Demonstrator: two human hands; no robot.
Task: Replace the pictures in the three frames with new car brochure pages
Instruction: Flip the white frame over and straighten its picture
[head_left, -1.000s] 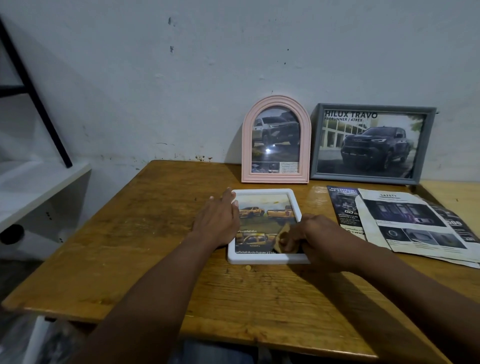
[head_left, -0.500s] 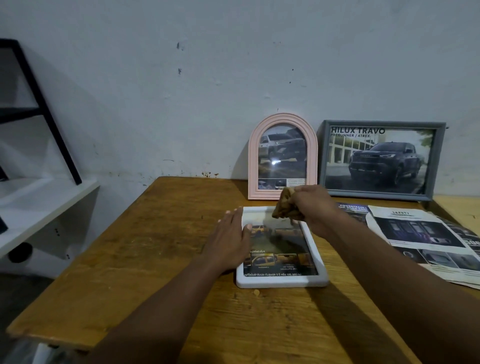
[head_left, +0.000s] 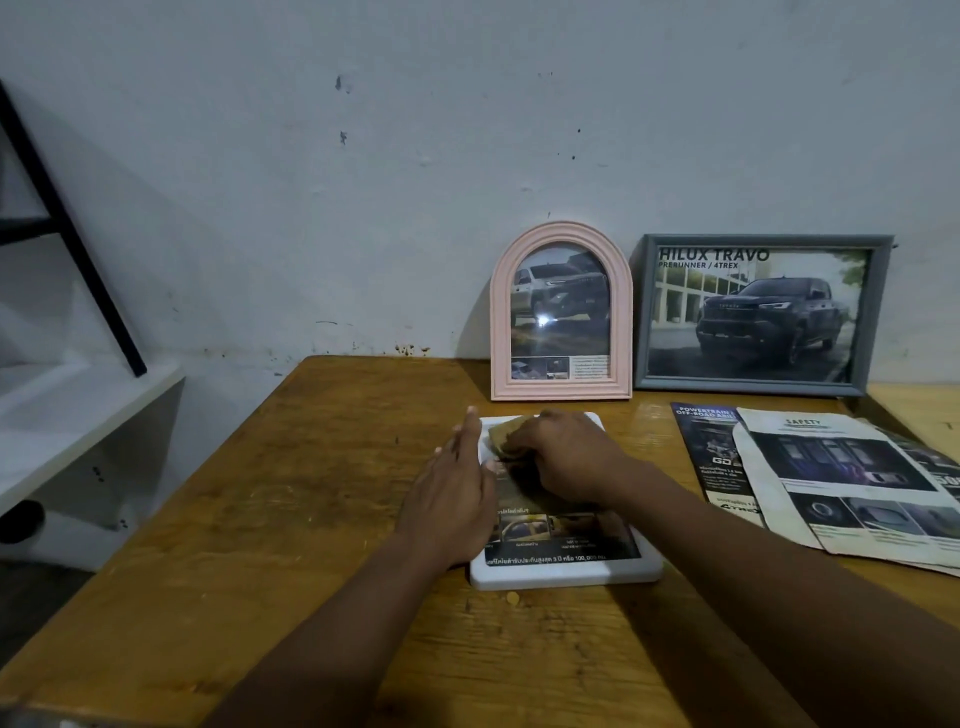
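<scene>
A white frame (head_left: 566, 574) lies flat on the wooden table (head_left: 260, 519) with a car brochure page inside it. My left hand (head_left: 457, 493) rests on its left edge, fingers straight. My right hand (head_left: 563, 452) presses a brownish cloth (head_left: 501, 434) onto the upper part of the frame's glass, fingers curled over the cloth. A pink arched frame (head_left: 561, 387) and a grey rectangular frame (head_left: 753, 382), both holding truck pictures, lean against the wall behind.
Loose brochure pages (head_left: 831, 483) lie spread on the table to the right. A small crumb (head_left: 513, 598) sits in front of the white frame. A white shelf (head_left: 62, 415) with a black metal strut stands to the left.
My right hand with the cloth went from the frame's lower edge up to its top, then came down onto the upper left of the glass. My left hand stays on the left edge.
</scene>
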